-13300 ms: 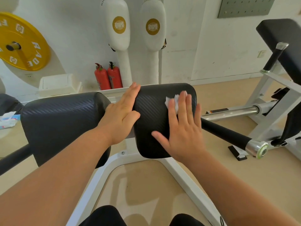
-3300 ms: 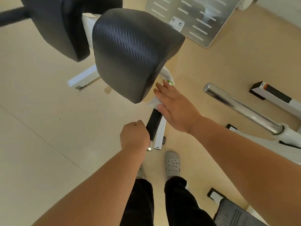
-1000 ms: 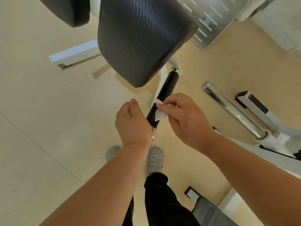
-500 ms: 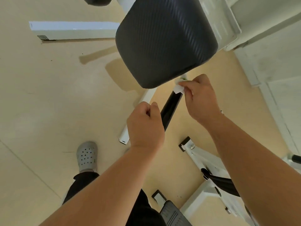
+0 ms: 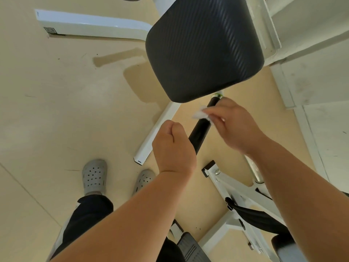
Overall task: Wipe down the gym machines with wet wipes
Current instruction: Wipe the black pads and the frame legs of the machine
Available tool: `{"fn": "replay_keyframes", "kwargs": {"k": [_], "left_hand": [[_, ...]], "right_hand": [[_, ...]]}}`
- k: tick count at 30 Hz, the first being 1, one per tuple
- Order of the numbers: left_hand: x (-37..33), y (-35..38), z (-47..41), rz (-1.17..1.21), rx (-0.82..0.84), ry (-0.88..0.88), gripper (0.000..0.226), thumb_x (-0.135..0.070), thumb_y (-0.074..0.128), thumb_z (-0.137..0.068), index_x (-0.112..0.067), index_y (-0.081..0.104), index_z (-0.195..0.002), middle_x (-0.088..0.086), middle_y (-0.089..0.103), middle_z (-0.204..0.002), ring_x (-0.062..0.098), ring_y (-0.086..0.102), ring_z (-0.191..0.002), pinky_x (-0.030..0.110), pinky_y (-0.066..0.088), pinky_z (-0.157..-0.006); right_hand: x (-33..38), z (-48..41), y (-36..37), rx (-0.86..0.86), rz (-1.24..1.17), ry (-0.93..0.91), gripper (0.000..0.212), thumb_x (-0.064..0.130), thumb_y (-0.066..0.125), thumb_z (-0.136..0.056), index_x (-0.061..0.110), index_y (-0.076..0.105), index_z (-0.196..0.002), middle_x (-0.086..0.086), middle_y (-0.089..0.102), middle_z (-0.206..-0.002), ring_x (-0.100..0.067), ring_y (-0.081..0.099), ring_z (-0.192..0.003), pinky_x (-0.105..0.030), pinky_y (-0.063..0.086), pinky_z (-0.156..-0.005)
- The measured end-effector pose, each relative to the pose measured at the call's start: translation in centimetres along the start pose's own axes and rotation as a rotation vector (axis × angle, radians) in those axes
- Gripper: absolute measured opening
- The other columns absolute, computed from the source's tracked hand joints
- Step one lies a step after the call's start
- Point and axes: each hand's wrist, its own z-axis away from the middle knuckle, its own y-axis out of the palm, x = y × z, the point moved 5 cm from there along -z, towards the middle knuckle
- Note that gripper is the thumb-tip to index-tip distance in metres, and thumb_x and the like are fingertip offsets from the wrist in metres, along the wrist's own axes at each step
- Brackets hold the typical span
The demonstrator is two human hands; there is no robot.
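Our left hand (image 5: 173,146) grips the handle (image 5: 200,131) under the pad (image 5: 204,48), so the wipe (image 5: 200,115) our right hand (image 5: 234,125) pinches may skip there.

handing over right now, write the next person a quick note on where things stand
The left hand grips the lower end of the black handle.
The right hand pinches the wet wipe against the handle's upper part, just below the black pad.
Done: handle wiping is under way; how much is clean cannot be told.
Left: the rest of the handle, including under the left hand, then the white frame.
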Motion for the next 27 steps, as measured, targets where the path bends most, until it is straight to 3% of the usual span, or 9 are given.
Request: {"fn": "replay_keyframes", "kwargs": {"k": [3,6,9,12,15,18,22,25,27], "left_hand": [[0.1,0.0,0.0,0.000,0.009,-0.001,0.033,-0.005,0.037,-0.093,-0.017,0.031,-0.063,-0.011,0.030,-0.051,0.011,0.026,-0.056,0.028,0.028,-0.055],[-0.1,0.0,0.0,0.009,0.021,0.021,0.033,-0.005,0.037,-0.093,-0.017,0.032,-0.062,-0.012,0.032,-0.051,0.011,0.026,-0.055,0.029,0.029,-0.054],[0.0,0.0,0.0,0.003,0.018,0.034,0.034,-0.006,0.037,-0.093,-0.018,0.032,-0.062,-0.012,0.033,-0.051,0.012,0.027,-0.056,0.032,0.029,-0.054],[-0.1,0.0,0.0,-0.012,0.010,0.059,0.034,-0.007,0.038,-0.094,-0.019,0.034,-0.062,-0.012,0.037,-0.052,0.011,0.028,-0.055,0.032,0.030,-0.055],[0.0,0.0,-0.1,-0.009,0.005,0.066,0.031,-0.012,0.039,-0.094,-0.017,0.040,-0.063,-0.011,0.039,-0.053,0.014,0.031,-0.056,0.040,0.035,-0.054],[0.1,0.1,-0.1,0.009,0.017,0.066,0.026,-0.023,0.035,-0.087,-0.012,0.049,-0.068,-0.004,0.043,-0.056,0.022,0.039,-0.057,0.048,0.044,-0.052],[0.0,0.0,0.0,0.019,0.008,0.108,0.031,-0.010,0.038,-0.092,-0.018,0.037,-0.063,-0.015,0.041,-0.053,0.006,0.034,-0.055,0.020,0.031,-0.053],[0.0,0.0,-0.1,0.017,0.015,0.121,0.023,-0.018,0.035,-0.086,-0.019,0.036,-0.063,-0.015,0.038,-0.053,0.007,0.033,-0.055,0.019,0.029,-0.052],[0.1,0.0,-0.2,0.017,0.014,0.117,0.020,-0.020,0.034,-0.083,-0.017,0.037,-0.063,-0.014,0.037,-0.053,0.008,0.032,-0.055,0.019,0.030,-0.051]], "right_hand": [[-2.8,-1.4,0.7,-0.070,0.007,0.155,0.039,0.026,0.040,-0.106,0.017,0.070,-0.128,-0.009,0.061,-0.100,-0.025,0.060,-0.087,-0.024,0.038,-0.075],[-3.7,-2.0,1.3,-0.057,-0.021,0.290,0.034,0.023,0.043,-0.109,0.013,0.070,-0.127,-0.011,0.068,-0.105,-0.026,0.061,-0.093,-0.030,0.042,-0.081],[-1.9,-1.0,0.9,-0.101,-0.099,0.220,0.023,0.022,0.055,-0.104,0.012,0.075,-0.106,0.009,0.059,-0.076,-0.008,0.054,-0.069,-0.027,0.042,-0.069],[0.4,0.4,0.9,-0.073,-0.141,0.107,0.019,0.023,0.063,-0.102,0.015,0.079,-0.107,0.029,0.049,-0.072,0.010,0.053,-0.072,-0.009,0.037,-0.071],[2.5,1.3,1.1,0.034,-0.178,-0.022,0.019,0.025,0.063,-0.101,0.022,0.080,-0.109,0.021,0.044,-0.064,-0.001,0.052,-0.069,-0.015,0.039,-0.067],[2.7,1.6,0.8,0.074,-0.224,-0.079,0.025,0.020,0.061,-0.098,0.023,0.079,-0.115,0.017,0.042,-0.065,-0.006,0.049,-0.067,-0.012,0.033,-0.064],[3.4,2.1,0.9,0.115,-0.276,-0.137,0.031,0.016,0.057,-0.096,0.017,0.077,-0.120,0.018,0.043,-0.072,-0.003,0.049,-0.067,-0.012,0.034,-0.064],[3.1,2.1,0.2,0.229,-0.318,-0.087,0.037,0.017,0.052,-0.097,0.018,0.073,-0.127,0.014,0.055,-0.076,-0.010,0.056,-0.074,-0.018,0.040,-0.065],[2.7,1.8,-0.4,0.321,-0.346,-0.039,0.028,0.016,0.057,-0.102,0.020,0.075,-0.123,0.010,0.063,-0.075,-0.013,0.058,-0.073,-0.022,0.044,-0.065]]}}
